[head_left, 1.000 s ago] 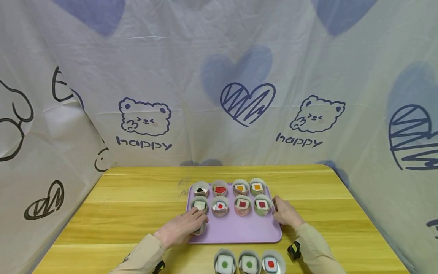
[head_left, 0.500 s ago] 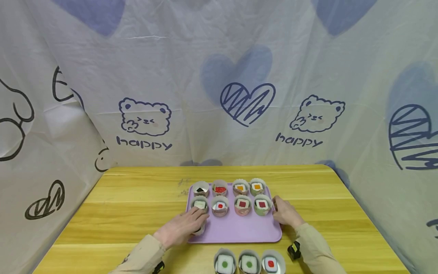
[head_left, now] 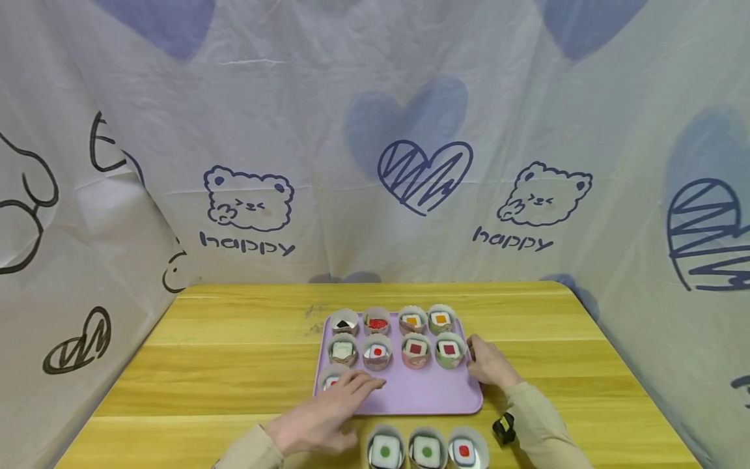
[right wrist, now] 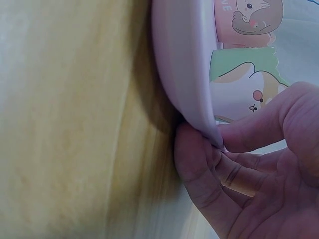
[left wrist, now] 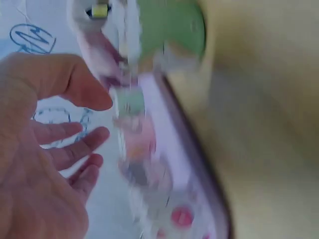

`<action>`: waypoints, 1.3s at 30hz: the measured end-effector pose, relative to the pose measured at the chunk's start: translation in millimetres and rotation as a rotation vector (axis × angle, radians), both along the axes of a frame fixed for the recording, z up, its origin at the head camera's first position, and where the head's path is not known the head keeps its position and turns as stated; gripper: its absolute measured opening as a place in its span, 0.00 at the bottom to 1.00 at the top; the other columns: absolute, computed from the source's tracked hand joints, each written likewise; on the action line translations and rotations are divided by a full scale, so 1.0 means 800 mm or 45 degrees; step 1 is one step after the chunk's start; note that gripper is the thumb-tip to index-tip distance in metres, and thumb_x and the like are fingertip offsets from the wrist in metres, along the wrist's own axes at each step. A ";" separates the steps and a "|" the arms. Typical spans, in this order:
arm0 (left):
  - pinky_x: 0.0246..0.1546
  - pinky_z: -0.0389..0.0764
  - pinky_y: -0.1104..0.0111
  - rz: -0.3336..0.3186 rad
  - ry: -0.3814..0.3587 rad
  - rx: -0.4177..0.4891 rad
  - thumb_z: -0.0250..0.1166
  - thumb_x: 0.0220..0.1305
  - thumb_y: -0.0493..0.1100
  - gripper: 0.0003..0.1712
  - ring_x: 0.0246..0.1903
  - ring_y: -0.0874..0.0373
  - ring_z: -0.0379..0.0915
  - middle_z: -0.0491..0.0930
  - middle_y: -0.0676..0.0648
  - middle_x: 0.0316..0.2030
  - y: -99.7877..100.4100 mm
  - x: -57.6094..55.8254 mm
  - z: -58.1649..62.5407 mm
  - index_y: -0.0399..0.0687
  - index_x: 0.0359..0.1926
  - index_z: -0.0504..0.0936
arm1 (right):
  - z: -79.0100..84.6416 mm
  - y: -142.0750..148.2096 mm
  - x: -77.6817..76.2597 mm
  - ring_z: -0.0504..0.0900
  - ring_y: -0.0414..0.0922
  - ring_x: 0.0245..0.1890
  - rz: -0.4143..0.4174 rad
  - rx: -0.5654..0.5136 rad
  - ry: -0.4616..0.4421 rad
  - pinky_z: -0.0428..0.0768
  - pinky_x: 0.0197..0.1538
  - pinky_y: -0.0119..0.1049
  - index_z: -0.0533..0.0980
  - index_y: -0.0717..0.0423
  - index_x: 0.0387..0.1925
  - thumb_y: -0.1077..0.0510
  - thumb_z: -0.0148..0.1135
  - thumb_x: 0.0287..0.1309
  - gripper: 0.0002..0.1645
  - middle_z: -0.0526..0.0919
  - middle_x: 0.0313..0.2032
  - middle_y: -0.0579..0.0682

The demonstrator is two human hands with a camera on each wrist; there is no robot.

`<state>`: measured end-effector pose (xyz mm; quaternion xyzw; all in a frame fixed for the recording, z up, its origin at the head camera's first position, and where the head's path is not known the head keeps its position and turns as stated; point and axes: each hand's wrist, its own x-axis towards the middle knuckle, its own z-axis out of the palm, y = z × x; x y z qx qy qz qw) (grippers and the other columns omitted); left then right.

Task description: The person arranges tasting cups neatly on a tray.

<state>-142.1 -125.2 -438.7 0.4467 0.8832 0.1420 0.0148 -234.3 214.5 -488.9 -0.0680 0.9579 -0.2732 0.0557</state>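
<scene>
A lilac tray [head_left: 418, 394] holds printed paper cups with small sushi pieces in them. At its front left stands a cup with a red-centred sushi piece [head_left: 333, 383], partly behind my left hand [head_left: 325, 417]. That hand is off the cups, fingers loosely spread and thumb apart, between the tray and the front row; the left wrist view shows nothing in its grasp, with a green cup [left wrist: 174, 30] ahead of it. My right hand [head_left: 491, 366] pinches the tray's right rim between thumb and fingers, near a green cup with a dog print [right wrist: 244, 89].
In front of the tray, a row of 3 cups stands on the wooden table [head_left: 556, 339]: two hold green-centred sushi [head_left: 385, 451], one a red-centred piece [head_left: 464, 451]. A white curtain [head_left: 328, 130] with drawings hangs behind the table and along its sides.
My left hand has let go of the cup at the tray's front left and drawn back toward the front row, its fingers opening. The right hand keeps its place on the tray rim.
</scene>
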 end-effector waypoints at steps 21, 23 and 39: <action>0.56 0.78 0.73 -0.120 -0.192 0.070 0.68 0.59 0.68 0.45 0.55 0.65 0.66 0.72 0.53 0.57 0.029 0.006 -0.056 0.45 0.66 0.66 | -0.002 0.001 -0.001 0.74 0.47 0.30 0.000 -0.001 0.002 0.74 0.32 0.37 0.71 0.67 0.47 0.70 0.57 0.52 0.18 0.75 0.30 0.54; 0.55 0.78 0.74 -0.122 -0.197 0.060 0.67 0.59 0.68 0.43 0.54 0.66 0.66 0.72 0.54 0.56 0.031 0.005 -0.058 0.47 0.65 0.67 | -0.001 0.001 -0.001 0.73 0.47 0.30 -0.002 -0.003 -0.003 0.73 0.31 0.37 0.71 0.67 0.47 0.70 0.57 0.53 0.18 0.75 0.30 0.54; 0.48 0.78 0.77 -0.118 -0.194 -0.004 0.70 0.59 0.62 0.35 0.48 0.69 0.67 0.74 0.57 0.49 0.036 0.007 -0.059 0.50 0.60 0.71 | -0.002 0.001 0.000 0.74 0.48 0.31 -0.010 -0.003 -0.010 0.76 0.33 0.39 0.71 0.67 0.47 0.70 0.57 0.52 0.18 0.76 0.31 0.54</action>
